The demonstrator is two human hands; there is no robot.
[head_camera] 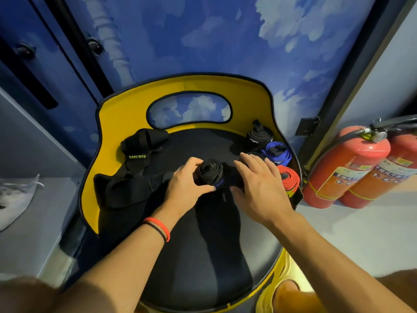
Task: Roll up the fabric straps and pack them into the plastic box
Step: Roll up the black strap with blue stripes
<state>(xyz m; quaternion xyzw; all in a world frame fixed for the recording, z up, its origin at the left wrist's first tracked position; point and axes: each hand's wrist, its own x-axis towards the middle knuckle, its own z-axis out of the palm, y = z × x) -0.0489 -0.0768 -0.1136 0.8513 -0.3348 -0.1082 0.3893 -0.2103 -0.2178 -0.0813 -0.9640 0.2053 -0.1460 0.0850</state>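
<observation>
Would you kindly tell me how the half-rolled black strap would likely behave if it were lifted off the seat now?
The black strap would probably unwind: only the left hand grips its coil, and a tail trails loose over the seat by the right hand. It looks soft and floppy, likely light.

Standing side by side at three o'clock: two red fire extinguishers (348, 168). Lying at nine o'clock: a white shoe (15, 199). Rising at twelve o'clock behind a yellow chair back (126, 114): a blue cloud-patterned wall (203, 30).
</observation>
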